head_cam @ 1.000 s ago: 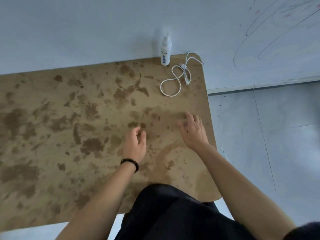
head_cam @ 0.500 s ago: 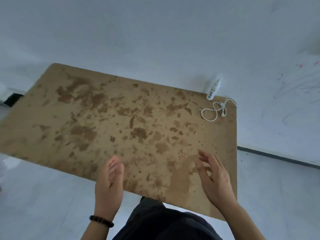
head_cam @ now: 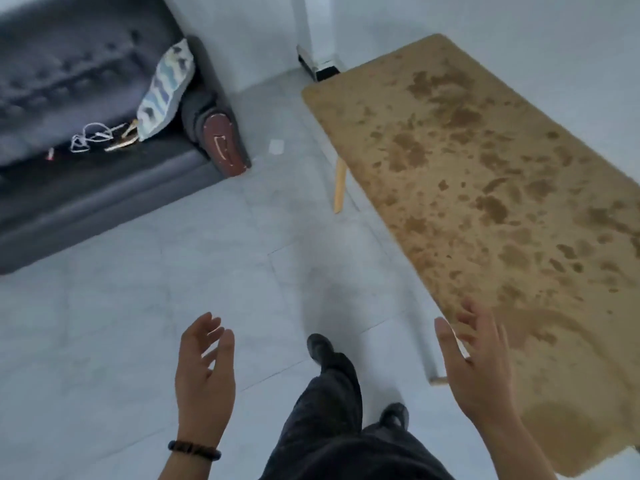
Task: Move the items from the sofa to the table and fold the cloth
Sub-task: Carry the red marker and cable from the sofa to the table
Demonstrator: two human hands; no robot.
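Note:
A dark grey sofa (head_cam: 104, 188) stands at the upper left. On its seat lie a tangled white cable (head_cam: 86, 136), some small yellowish items (head_cam: 121, 142) and a small reddish item (head_cam: 50, 154). A patterned white-and-blue cloth or cushion (head_cam: 166, 91) leans against the sofa's arm. The brown mottled table (head_cam: 485, 188) fills the right side. My left hand (head_cam: 204, 375) is open over the floor, holding nothing. My right hand (head_cam: 474, 362) is open at the table's near edge, also empty.
Grey tiled floor (head_cam: 173, 289) lies between sofa and table. My legs and dark shoes (head_cam: 322, 351) are at bottom centre. A small white scrap (head_cam: 277, 146) lies on the floor. A dark object (head_cam: 318, 65) sits by the wall behind the table.
The view has swung left from the table toward the sofa. Both hands have come off the tabletop and hang open in the air. The spray bottle and cable on the table are out of view.

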